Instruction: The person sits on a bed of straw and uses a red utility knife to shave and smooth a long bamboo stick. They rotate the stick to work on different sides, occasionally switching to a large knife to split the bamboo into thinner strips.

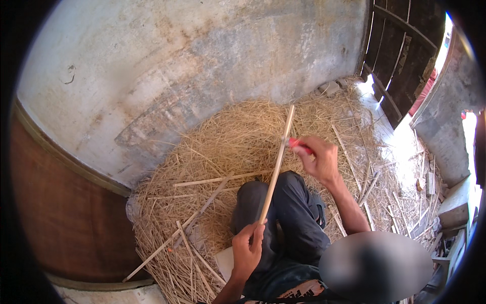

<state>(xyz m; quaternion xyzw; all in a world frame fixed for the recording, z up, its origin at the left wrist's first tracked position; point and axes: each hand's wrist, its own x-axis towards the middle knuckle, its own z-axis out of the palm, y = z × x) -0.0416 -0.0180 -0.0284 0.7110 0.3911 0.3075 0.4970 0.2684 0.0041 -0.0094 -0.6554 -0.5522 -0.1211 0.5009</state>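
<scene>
A long pale wooden stick (276,171) slants up and away from my lap, passing over my bent knees. My left hand (247,249) is closed around its near end, thumb and fingers pinching it. Farther up, my right hand (322,158) grips a small tool with a red handle (302,146) and a short greyish end. That end touches the stick's right side near its upper part; its exact shape is too blurred to make out. The far tip of the stick stands over a heap of thin straw-like shavings (238,129).
A stained plaster wall (202,55) rises ahead. More sticks (202,207) lie on the shavings at left. A dark wooden door (400,55) stands at the far right, with stones (330,88) near it. A brown panel (66,202) is at left.
</scene>
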